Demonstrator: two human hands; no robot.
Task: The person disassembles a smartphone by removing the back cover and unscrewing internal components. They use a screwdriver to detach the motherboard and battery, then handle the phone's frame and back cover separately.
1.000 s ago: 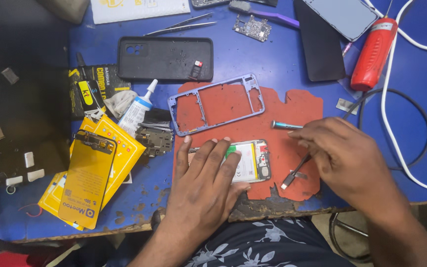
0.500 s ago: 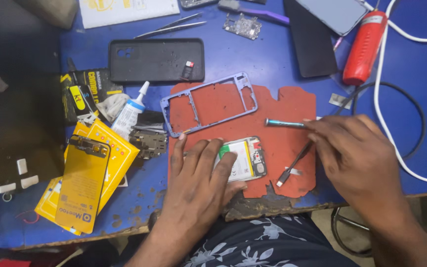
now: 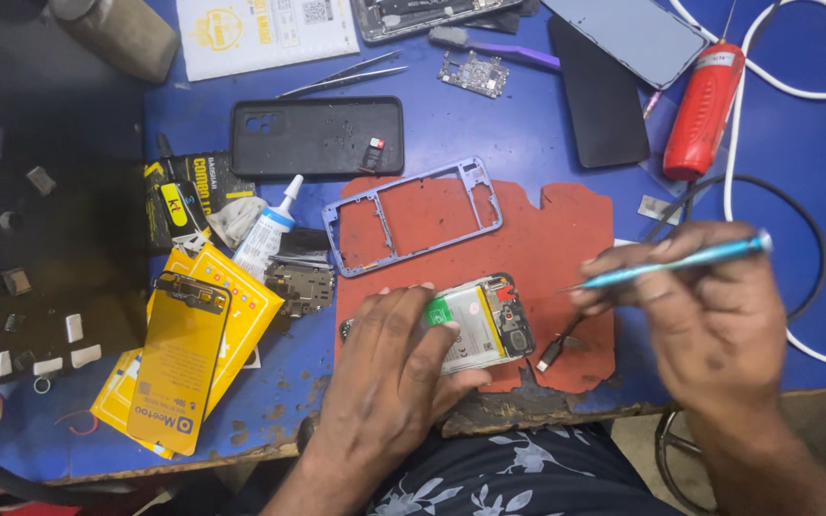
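Observation:
My left hand (image 3: 389, 382) lies flat on an opened phone (image 3: 480, 320), which rests on a worn red mat (image 3: 556, 248); its battery and inner parts show beside my fingers. My right hand (image 3: 709, 320) holds a slim blue screwdriver (image 3: 681, 260) just right of the phone, tip pointing left toward it. A lilac phone frame (image 3: 413, 212) lies on the mat above the phone. A short black cable end (image 3: 554, 352) lies on the mat between my hands.
A black phone case (image 3: 317, 136), tweezers (image 3: 341, 76), a small circuit board (image 3: 475, 72), a glue tube (image 3: 268, 229), yellow packets (image 3: 188, 354), a red tool (image 3: 705, 110) with white cord and a dark screen panel (image 3: 599, 91) are spread over the blue table (image 3: 795, 172).
My right hand picked the blue screwdriver off the mat and raised it. My left hand stayed on the phone.

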